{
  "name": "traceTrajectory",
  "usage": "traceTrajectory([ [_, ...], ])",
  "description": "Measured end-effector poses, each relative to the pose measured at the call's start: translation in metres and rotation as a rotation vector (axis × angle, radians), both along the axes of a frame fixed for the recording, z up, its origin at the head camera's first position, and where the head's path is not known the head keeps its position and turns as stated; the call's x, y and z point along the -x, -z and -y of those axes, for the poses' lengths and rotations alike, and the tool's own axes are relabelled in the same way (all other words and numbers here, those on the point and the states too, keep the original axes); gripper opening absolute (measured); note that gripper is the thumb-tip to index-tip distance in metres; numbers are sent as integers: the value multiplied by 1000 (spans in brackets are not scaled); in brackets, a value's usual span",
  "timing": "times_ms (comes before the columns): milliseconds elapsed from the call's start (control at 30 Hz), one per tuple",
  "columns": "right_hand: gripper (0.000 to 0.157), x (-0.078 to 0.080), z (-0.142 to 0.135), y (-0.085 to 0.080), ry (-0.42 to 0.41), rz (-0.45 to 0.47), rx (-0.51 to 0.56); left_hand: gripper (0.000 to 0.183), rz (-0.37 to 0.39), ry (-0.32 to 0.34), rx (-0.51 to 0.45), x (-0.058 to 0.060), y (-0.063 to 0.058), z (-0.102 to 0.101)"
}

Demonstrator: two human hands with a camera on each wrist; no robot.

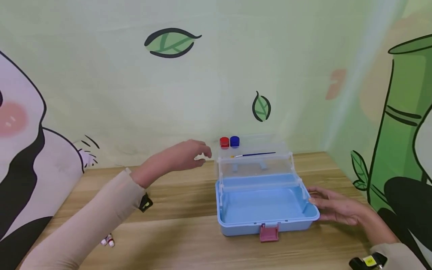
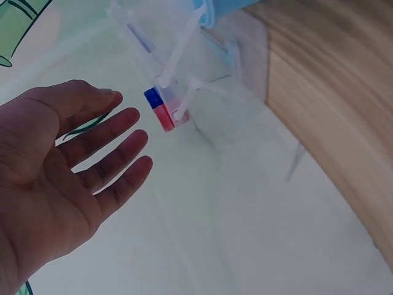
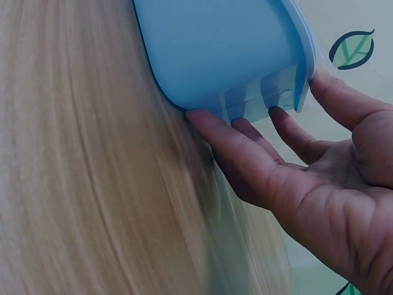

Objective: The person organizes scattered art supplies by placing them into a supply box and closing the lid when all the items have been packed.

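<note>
A light blue plastic storage box (image 1: 266, 221) stands unlidded, its main compartment bare and a pink latch (image 1: 269, 233) at the front. Behind it rises a clear tray (image 1: 249, 168), holding a red paint jar (image 1: 224, 142), a blue paint jar (image 1: 234, 141) and a thin paintbrush (image 1: 254, 154). My left hand (image 1: 185, 154) hovers left of the jars, fingers loosely bent and apart from everything; its palm (image 2: 49, 203) holds nothing. My right hand (image 1: 337, 206) holds the box's right side, the thumb at the rim and the fingertips (image 3: 202, 118) against the outer wall.
Small white-capped tubes (image 1: 108, 240) lie at the left front of the wooden table (image 1: 182, 232), partly hidden by my left sleeve (image 1: 98, 213). A printed backdrop (image 1: 216, 75) with leaves and bamboo stands close behind the box.
</note>
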State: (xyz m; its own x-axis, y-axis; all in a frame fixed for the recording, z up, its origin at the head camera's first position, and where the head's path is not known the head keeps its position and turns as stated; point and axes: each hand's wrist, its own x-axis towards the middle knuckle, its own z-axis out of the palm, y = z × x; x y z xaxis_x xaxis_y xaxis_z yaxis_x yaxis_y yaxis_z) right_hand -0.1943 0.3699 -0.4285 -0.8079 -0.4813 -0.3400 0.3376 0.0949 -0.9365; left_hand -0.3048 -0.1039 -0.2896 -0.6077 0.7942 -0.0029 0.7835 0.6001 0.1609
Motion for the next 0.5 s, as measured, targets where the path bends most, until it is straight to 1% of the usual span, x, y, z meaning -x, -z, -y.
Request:
traceTrajectory([
  [100, 76, 0, 0, 1, 2, -2, 1, 22, 0, -17, 3, -19, 9, 20],
  [167, 76, -1, 0, 2, 0, -5, -1, 24, 16, -34, -4, -32, 17, 35],
  [267, 76, -2, 1, 2, -6, -14, -2, 26, 17, -59, -19, -52, 30, 60],
  [333, 77, -1, 3, 2, -4, -14, -2, 25, 29, -92, -38, -64, 40, 78],
  [400, 78, -1, 4, 2, -1, -15, 1, 23, 29, -116, -56, -74, 49, 97],
  [500, 78, -1, 6, 2, 1, -15, 0, 20, 35, -140, -81, -84, 66, 123],
])
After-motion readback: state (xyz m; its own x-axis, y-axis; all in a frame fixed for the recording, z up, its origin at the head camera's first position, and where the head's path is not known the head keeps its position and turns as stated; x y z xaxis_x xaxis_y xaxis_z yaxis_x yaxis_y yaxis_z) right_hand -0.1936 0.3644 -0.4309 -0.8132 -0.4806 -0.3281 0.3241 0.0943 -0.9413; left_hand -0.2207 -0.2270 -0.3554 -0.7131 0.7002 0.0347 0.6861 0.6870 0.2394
